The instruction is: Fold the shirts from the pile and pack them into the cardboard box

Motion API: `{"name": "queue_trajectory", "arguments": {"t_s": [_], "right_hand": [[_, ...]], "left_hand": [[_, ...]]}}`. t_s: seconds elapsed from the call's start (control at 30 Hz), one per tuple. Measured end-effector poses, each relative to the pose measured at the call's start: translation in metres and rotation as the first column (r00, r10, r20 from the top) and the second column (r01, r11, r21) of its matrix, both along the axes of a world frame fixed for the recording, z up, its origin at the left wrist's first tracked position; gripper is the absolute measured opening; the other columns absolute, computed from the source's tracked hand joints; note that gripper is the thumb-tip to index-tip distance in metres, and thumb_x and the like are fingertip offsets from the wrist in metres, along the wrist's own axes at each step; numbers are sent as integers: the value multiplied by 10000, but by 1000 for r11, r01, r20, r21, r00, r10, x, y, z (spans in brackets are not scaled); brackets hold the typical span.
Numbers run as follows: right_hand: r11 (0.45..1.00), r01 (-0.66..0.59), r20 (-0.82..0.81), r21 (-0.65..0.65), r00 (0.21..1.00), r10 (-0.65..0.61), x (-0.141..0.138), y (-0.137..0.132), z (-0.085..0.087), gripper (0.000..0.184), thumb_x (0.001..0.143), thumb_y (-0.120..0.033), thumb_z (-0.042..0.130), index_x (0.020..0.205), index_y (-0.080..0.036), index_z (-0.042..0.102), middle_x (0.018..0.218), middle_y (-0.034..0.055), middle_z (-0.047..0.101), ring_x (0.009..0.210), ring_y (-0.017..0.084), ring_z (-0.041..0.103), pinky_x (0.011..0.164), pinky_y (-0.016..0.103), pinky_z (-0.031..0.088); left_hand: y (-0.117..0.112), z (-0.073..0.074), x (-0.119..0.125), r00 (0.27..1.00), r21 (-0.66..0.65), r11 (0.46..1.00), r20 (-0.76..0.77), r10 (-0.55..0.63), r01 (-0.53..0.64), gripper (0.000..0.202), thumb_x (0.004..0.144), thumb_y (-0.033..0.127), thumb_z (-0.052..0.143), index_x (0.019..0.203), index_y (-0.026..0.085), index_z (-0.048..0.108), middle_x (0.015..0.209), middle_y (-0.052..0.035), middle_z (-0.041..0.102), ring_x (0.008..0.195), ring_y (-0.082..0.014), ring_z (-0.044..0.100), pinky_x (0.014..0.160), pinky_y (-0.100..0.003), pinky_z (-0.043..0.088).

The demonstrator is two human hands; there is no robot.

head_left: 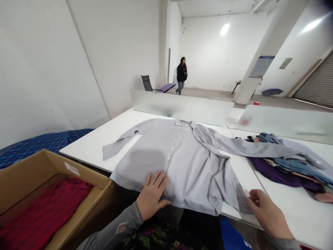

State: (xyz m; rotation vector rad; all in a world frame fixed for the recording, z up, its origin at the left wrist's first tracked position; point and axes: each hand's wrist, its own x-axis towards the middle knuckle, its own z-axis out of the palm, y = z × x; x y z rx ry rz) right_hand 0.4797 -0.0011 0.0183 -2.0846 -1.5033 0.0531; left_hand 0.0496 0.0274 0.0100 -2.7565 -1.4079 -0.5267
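Near edge: the grey shirt [156, 149] lies front up on the white table [85, 146], collar toward the far edge. Its hem runs along the near edge and appears to lap slightly over it. My left hand [153, 196] is spread, palm down, on the hem at that edge. My right hand [265, 210] has thumb and fingers pinched on the shirt's loose front panel, farther right along the same edge.

Room to move: white surface shows from the left corner to the bent sleeve, and between the shirt and a clothing pile [288, 173]. On the right, the other sleeve stretches across a table seam [258, 180] and over that pile. A frosted panel [182, 107] bounds the far edge, just behind the collar.

Surroundings: a cardboard box [50, 161] sits just beside the near-left edge, red cloth [47, 211] inside. Blue patterned fabric [52, 141] lies beyond it, against the white wall [125, 41]. Past the panel: a dark chair [147, 83], a person [181, 74] in dark clothing, a pillar [264, 59] and, far right, a roller shutter [317, 81].
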Motion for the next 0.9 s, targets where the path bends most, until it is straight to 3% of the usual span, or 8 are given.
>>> {"name": "queue_trajectory", "arguments": {"t_s": [0.1, 0.2, 0.3, 0.4, 0.57, 0.67, 0.77, 0.9], "right_hand": [[997, -70, -61, -12, 996, 69, 2, 6, 0, 317, 580, -406, 509, 860, -262, 547, 696, 25, 651, 621, 249, 644, 584, 366, 482], [997, -74, -28, 38, 997, 75, -12, 12, 31, 267, 594, -383, 504, 829, -263, 547, 718, 35, 660, 623, 244, 635, 588, 362, 480], [970, -114, 23, 214, 994, 111, -60, 17, 84, 234, 684, -388, 513, 880, -268, 558, 841, 46, 678, 708, 238, 641, 625, 347, 483], [855, -386, 40, 347, 917, 398, -139, 18, 116, 169, 779, -309, 509, 933, -266, 563, 876, 38, 664, 760, 212, 638, 690, 322, 505], [467, -841, 116, 275, 511, 852, -245, 16, 69, 290, 849, -100, 419, 1059, -256, 545, 896, 42, 638, 829, 188, 618, 704, 304, 523], [437, -855, 136, 279, 486, 863, -258, 14, 34, 266, 894, -85, 399, 1055, -238, 543, 834, 37, 609, 772, 180, 595, 671, 308, 522], [431, -854, 169, 289, 489, 856, -251, 10, 23, 261, 913, -106, 411, 1103, -230, 539, 878, 52, 623, 806, 192, 595, 703, 337, 530], [428, -869, 241, 250, 483, 842, -235, 3, 21, 372, 886, -109, 431, 1239, -210, 489, 1045, 97, 639, 943, 225, 589, 804, 398, 521]], "left_hand": [[-2, -1, -5, 998, -39, 999, 60, -28, 30, 729, 853, 498, 602, 1448, 184, 323, 1506, -153, 340, 1407, -326, 256, 1113, -610, 236], [-2, 0, -8, 984, -68, 996, 173, -41, 53, 626, 889, 423, 573, 1427, 188, 356, 1480, -153, 381, 1402, -298, 280, 1123, -580, 248], [-3, 0, -10, 959, -89, 994, 280, -38, 66, 542, 904, 407, 547, 1383, 188, 419, 1440, -149, 432, 1379, -292, 324, 1129, -571, 250], [-3, 3, -9, 900, -112, 992, 435, 4, 50, 427, 919, 390, 512, 1293, 183, 511, 1373, -135, 505, 1319, -282, 412, 1107, -524, 319], [-5, 14, -5, 660, -386, 921, 705, 259, 50, 353, 938, 457, 431, 935, 176, 645, 873, -70, 670, 847, -216, 631, 818, -361, 508], [-8, 20, 2, 433, -623, 699, 770, 468, 351, 488, 893, 605, 430, 855, 157, 623, 737, -42, 634, 701, -186, 615, 703, -333, 513], [-9, 24, 15, 298, -635, 475, 738, 605, 609, 503, 825, 642, 528, 897, 150, 605, 790, -35, 622, 736, -166, 605, 711, -322, 502], [-3, 27, 35, 301, -679, 425, 683, 666, 599, 402, 722, 528, 680, 783, 158, 535, 677, 34, 510, 620, -103, 500, 589, -234, 415]]}}
